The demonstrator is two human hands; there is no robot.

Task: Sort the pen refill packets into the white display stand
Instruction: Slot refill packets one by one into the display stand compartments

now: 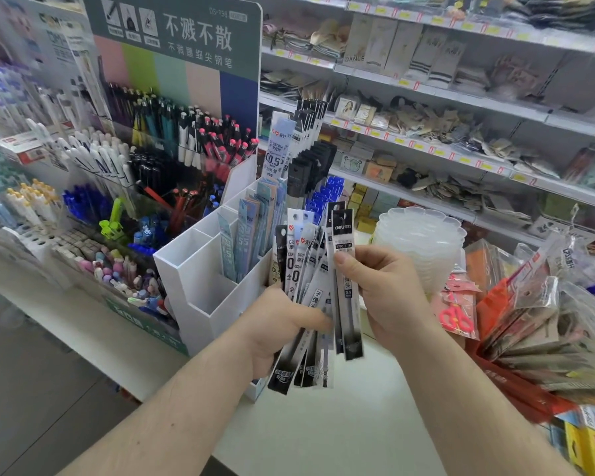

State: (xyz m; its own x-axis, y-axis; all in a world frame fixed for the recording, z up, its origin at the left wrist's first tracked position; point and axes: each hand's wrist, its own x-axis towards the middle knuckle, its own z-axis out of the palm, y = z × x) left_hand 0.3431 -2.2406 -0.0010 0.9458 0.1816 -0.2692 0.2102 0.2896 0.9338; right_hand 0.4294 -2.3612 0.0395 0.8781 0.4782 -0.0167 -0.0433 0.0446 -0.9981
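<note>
**Refill packets fanned in two hands before the stand**

The left hand (282,324) grips a fan of packets (306,290) low on their length, fingers curled round the bundle; their long axes run near upright, hang-hole ends up and leaning slightly toward the stand, dark ends down; about seven or eight show, overlap hides the exact count. The right hand (385,293) pinches two dark packets (346,280) at the fan's right side, thumb on their front, also upright. Both hands hover above the desk (323,424), just in front of the stand (200,290).

The stand is white and stepped, with compartments in rows; the nearest left cells show nothing inside; the cells behind hold light-blue packets (251,235), five or so, standing on end; higher rows hold black and blue packets, upright too. Right of the stand sits a stack of clear trays (423,249).
</note>
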